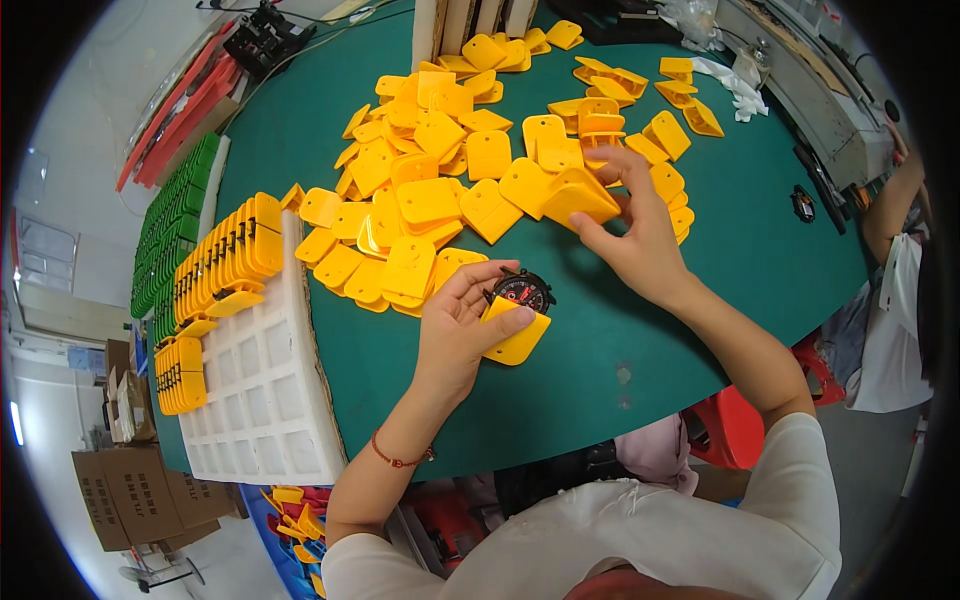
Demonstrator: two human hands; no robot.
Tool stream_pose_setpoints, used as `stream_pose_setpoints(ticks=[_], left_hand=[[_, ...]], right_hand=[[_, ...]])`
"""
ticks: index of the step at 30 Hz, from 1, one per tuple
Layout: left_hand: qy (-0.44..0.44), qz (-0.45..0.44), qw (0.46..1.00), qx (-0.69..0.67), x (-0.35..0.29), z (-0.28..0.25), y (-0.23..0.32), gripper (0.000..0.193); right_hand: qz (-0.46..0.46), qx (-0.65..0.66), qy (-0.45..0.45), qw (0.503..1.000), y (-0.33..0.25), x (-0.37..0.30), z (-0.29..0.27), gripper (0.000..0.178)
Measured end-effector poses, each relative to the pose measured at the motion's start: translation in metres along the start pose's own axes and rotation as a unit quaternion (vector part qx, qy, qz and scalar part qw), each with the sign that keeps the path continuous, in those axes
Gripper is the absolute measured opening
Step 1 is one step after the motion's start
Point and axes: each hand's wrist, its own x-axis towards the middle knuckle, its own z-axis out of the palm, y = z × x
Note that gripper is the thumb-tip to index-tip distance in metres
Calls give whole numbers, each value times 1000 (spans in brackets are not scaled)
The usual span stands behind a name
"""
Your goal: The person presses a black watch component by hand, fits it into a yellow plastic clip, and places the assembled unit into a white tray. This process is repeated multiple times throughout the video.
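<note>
Left hand (pixel 455 325), at the centre of the frame, pinches a yellow holder (pixel 520 345) with its thumb across the front and its fingers behind; a black round-faced watch (pixel 522 289) with red on its dial sits at that holder's upper edge. Up and to the right, the right hand (pixel 640 225) has its thumb and fingers closed on a folded yellow piece (pixel 580 196); whether it is clear of the pieces beneath, I cannot tell.

From the left edge, brown cardboard boxes (pixel 130 490) stand at lower left, with packed green pieces (pixel 178 225) above them. Next, yellow pieces with dark strips (pixel 228 250) stand in rows along the left part of a white gridded tray (pixel 265 385), whose lower compartments are bare. Below the tray, a blue bin (pixel 262 520) contains coloured pieces.

Right of the tray, a large heap of yellow pieces (pixel 415 195) spreads across the green table (pixel 390 390) toward the upper centre. A smaller scatter of yellow clips (pixel 665 135) lies at upper right, beyond the right hand. Farther right, another dark watch (pixel 802 204) rests alone on the table, and a co-worker's bare arm (pixel 888 215) shows near the right edge.
</note>
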Motion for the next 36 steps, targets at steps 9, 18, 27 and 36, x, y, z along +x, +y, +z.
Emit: stream_pose_setpoints(ticks=[9, 18, 27, 36], left_hand=[[36, 27, 999, 20, 0, 2, -4, 44], [8, 43, 993, 111, -2, 6, -8, 46], [14, 54, 994, 91, -1, 13, -12, 46], [12, 64, 994, 86, 1, 13, -14, 45]], right_hand=[[252, 472, -81, 841, -8, 0, 1, 34], [236, 405, -15, 883, -5, -7, 5, 21], [254, 443, -21, 859, -9, -14, 10, 27], [208, 406, -76, 887, -9, -18, 10, 30]])
